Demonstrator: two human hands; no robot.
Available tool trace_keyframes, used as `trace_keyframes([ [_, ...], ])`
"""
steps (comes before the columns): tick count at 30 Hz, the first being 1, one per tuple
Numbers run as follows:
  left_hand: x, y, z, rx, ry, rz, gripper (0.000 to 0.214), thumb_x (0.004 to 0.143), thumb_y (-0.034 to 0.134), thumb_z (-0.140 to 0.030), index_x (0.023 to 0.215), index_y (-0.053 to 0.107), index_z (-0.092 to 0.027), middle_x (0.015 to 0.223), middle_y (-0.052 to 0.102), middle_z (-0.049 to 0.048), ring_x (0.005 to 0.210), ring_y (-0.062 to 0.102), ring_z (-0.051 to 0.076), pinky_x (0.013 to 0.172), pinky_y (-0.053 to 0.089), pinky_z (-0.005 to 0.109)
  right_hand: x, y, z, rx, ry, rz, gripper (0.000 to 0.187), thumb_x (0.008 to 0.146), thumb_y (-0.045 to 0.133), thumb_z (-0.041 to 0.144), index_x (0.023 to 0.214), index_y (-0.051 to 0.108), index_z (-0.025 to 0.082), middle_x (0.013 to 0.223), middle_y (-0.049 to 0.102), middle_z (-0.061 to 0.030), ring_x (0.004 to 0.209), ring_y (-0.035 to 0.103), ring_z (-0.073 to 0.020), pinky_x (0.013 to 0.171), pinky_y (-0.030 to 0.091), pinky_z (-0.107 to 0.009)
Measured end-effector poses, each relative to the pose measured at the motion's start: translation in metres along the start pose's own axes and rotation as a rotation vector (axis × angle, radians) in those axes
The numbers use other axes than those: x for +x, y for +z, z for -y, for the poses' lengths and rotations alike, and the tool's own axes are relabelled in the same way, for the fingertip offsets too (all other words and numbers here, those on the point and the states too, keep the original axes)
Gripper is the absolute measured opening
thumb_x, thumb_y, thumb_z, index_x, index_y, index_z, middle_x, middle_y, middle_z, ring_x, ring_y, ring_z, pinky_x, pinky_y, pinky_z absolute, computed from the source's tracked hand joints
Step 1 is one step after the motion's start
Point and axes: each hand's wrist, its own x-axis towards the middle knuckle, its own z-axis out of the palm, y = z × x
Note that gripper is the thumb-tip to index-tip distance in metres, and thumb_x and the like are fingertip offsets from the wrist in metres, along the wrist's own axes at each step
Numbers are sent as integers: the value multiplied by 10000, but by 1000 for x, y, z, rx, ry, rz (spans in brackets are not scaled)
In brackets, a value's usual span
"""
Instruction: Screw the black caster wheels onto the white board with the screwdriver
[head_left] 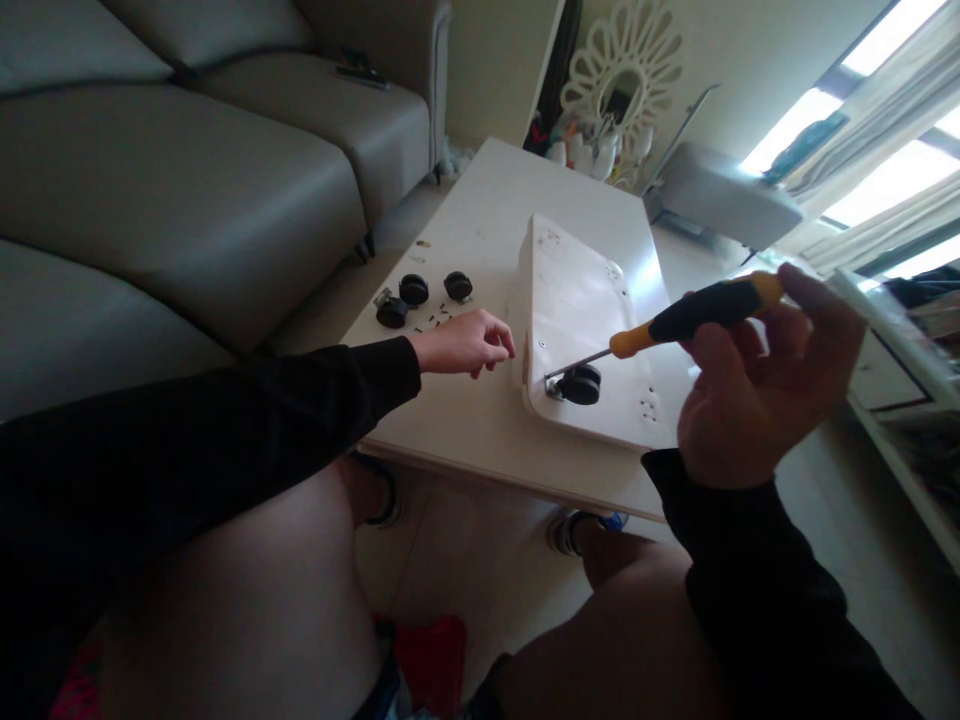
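My right hand [750,400] grips a yellow and black screwdriver [701,312] by its handle. The shaft slants down to the left, and its tip meets the metal plate of a black caster wheel [580,384]. That caster sits on a corner of a white panel-like piece [581,310] with screw holes near its other corners. Left of the piece, my left hand [469,343] hovers over the table with its fingers curled together; anything between them is too small to tell. Several small dark screws [435,318] lie just beyond it.
Three loose casters, one of them here [458,286], lie on the left of the white table [499,190]. A grey sofa [247,170] runs along the left side. Behind the table stands a mirror with a petal-shaped frame [622,85]. My legs are below the near edge.
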Motion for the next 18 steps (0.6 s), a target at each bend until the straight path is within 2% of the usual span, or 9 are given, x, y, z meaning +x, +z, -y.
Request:
trace_keyframes([
  [2,0,0,1,-1,-2,2,110,884,613,-79,879,708,-133,650,639,-4,445,569,91,483,437,221,-2,0,1,43,60,41,512,806,702,307,1292,623,447,1139,699,15,1169,714,-275,964,634,-606],
  [4,1,-1,2,-5,-2,3,110,887,611,-80,875,706,-133,648,638,-4,441,565,90,484,440,224,-3,1,3,79,70,29,481,814,688,309,1275,642,442,1138,703,12,1189,709,-270,908,663,-556],
  [7,1,-1,2,-15,5,10,116,896,603,-77,877,704,-131,644,631,-5,436,561,89,471,434,222,-2,3,6,59,10,-28,512,712,823,308,1192,706,442,1137,660,22,1040,729,-228,786,693,-450],
  [9,1,-1,2,-16,8,14,116,897,602,-74,882,704,-130,646,630,-6,437,562,89,462,429,219,0,3,4,25,-9,-44,555,668,872,320,1183,712,451,1145,640,25,998,722,-215,762,694,-442],
  [14,-1,0,-1,-8,-5,8,114,894,607,-69,880,703,-127,648,634,-5,440,569,88,470,431,216,-2,0,-3,10,26,11,503,802,736,378,1290,637,451,1152,688,10,1079,721,-242,863,678,-534],
  [16,-1,0,-1,-8,-4,7,112,893,608,-70,880,704,-126,647,634,-4,438,568,87,469,431,214,-3,0,-3,49,58,30,479,844,683,379,1314,619,442,1168,697,3,1096,720,-240,842,684,-517],
  [18,0,0,0,-6,3,6,109,893,610,-75,883,705,-126,649,636,-4,438,567,86,468,431,213,-2,1,-2,36,44,8,486,805,745,383,1278,651,440,1165,686,12,1077,713,-227,821,691,-472],
])
